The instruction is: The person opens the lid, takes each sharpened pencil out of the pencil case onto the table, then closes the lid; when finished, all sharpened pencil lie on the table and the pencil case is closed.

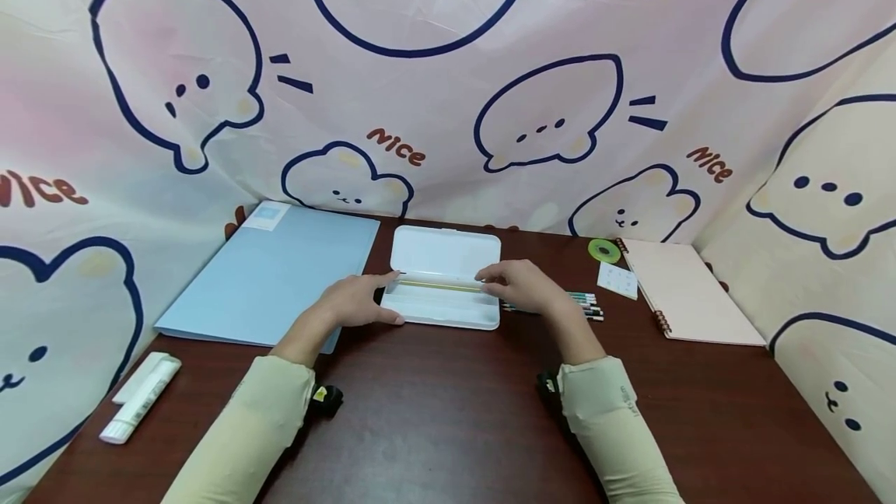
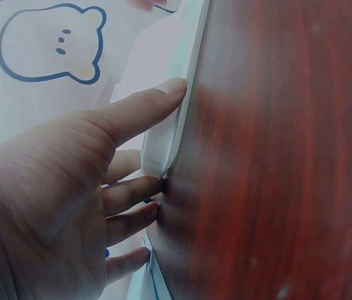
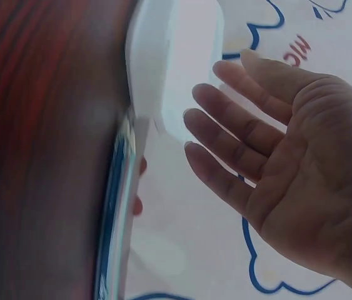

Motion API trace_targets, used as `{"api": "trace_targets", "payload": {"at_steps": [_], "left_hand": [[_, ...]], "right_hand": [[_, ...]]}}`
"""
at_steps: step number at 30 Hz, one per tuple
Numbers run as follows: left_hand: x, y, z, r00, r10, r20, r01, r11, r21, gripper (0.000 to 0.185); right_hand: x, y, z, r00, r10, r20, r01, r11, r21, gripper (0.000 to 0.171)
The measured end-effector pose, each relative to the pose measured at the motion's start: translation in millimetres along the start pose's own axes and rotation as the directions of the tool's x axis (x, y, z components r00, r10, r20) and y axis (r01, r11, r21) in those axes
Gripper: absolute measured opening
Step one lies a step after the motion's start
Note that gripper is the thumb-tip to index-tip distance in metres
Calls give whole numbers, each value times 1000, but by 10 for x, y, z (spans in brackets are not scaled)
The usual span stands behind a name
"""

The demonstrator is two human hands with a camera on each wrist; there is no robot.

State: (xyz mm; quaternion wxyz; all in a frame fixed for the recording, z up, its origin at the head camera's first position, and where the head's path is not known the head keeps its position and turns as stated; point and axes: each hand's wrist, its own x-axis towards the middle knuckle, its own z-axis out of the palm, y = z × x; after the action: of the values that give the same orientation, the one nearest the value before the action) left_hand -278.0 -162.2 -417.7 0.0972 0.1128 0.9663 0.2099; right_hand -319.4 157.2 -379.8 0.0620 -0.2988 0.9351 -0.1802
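Note:
A white pencil case (image 1: 441,313) lies with its lid (image 1: 448,250) raised toward the wall in the head view. Inside it, along the hinge side, runs a thin yellow strip (image 1: 441,285), perhaps a pencil. My left hand (image 1: 353,300) holds the case's left end, thumb on the front edge and the other fingers toward the end and back, as the left wrist view also shows. My right hand (image 1: 525,286) hovers over the right end, fingers loosely bent, nothing visible between them. Several pencils (image 1: 584,303) lie on the table, partly hidden under that hand.
A blue folder (image 1: 280,271) lies to the left, a white glue stick (image 1: 143,403) and a white block (image 1: 136,379) nearer. On the right are a green tape roll (image 1: 604,250), a small white sheet (image 1: 617,281) and a spiral notebook (image 1: 693,294). A patterned curtain (image 1: 448,99) stands behind the table.

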Motion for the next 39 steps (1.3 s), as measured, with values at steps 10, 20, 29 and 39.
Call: {"api": "trace_targets", "payload": {"at_steps": [10,20,29,39], "left_hand": [[-12,26,-20,1000,6,-3,-6,1000,1,95],[12,-1,-1,1000,-4,1,4,1000,14,96],[33,9,3,1000,-4,9,3,1000,7,95],[21,8,5,1000,-2,11,2,1000,6,94]], "right_hand": [[173,-126,176,990,59,127,-53,997,-54,36],[175,-164,217,986,61,158,-48,995,-84,27],[178,-174,261,985,73,156,-58,994,-98,19],[172,-148,297,986,98,136,-90,994,-62,11]]}}
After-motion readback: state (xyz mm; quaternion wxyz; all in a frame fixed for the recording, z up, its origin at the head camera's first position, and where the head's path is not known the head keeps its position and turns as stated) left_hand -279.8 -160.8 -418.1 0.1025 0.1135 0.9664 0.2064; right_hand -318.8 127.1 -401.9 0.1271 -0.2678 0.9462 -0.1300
